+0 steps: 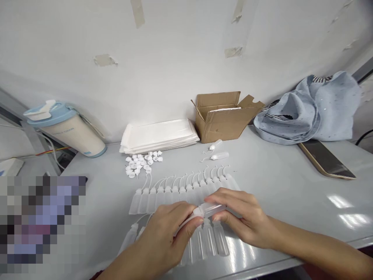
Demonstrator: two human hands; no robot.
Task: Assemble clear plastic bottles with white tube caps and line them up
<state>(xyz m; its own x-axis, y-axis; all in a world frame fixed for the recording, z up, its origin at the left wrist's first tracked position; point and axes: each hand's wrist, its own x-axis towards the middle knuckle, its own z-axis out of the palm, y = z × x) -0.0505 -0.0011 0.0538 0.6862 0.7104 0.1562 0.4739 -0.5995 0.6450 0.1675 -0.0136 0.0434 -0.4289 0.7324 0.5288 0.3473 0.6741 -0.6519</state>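
Observation:
Both hands meet over the rows of small translucent bottles near the table's front. My left hand (171, 229) pinches the white cap end of one bottle between thumb and fingers. Its body (212, 209) lies sideways in my right hand (247, 217), gripped between thumb and fingers. Behind the hands stretches a row of capped bottles (160, 197) with thin curved tubes. A nearer row of bottles (209, 238) is partly hidden under my hands and left forearm. A pile of loose white caps (136, 165) lies behind the rows on the left.
At the wall are a stack of white packets (159, 134) and an open cardboard box (223, 126). Two bottles (220, 156) lie before the box. A tumbler (72, 130) stands left. A blue cloth bag (314, 111) and a phone (328, 158) are right.

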